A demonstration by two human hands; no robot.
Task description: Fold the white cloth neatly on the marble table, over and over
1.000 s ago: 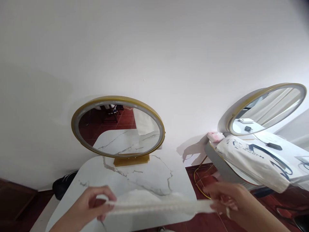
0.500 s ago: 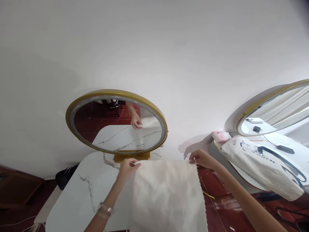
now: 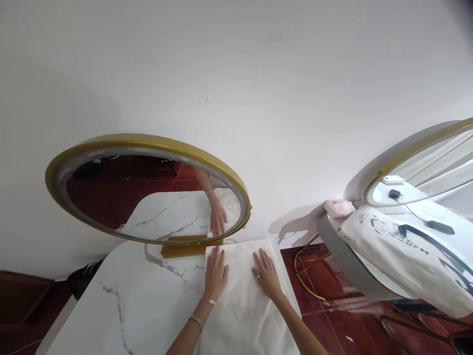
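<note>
A white cloth (image 3: 242,301) with a zigzag-cut edge lies spread over the right side of a marble-patterned table (image 3: 155,301). My left hand (image 3: 216,271) rests flat on the cloth near its far left corner, fingers stretched out. Toward the cloth's right side, my right hand (image 3: 266,271) also lies flat, fingers spread, with a ring on one finger. Neither hand grips anything. The near end of the cloth runs out of the picture.
A round gold-framed mirror (image 3: 148,197) stands on a gold base (image 3: 185,247) at the table's back, by the wall. On the right, a second table (image 3: 384,276) carries a printed canvas bag (image 3: 406,256), a pink-white packet (image 3: 339,208) and a dark adapter (image 3: 439,227). A black bag (image 3: 83,278) is at left.
Both hands have let go of the cloth's far corners and now press flat on it. The cloth has come down from being held up onto the table. The mirror appears farther left and tilted differently.
</note>
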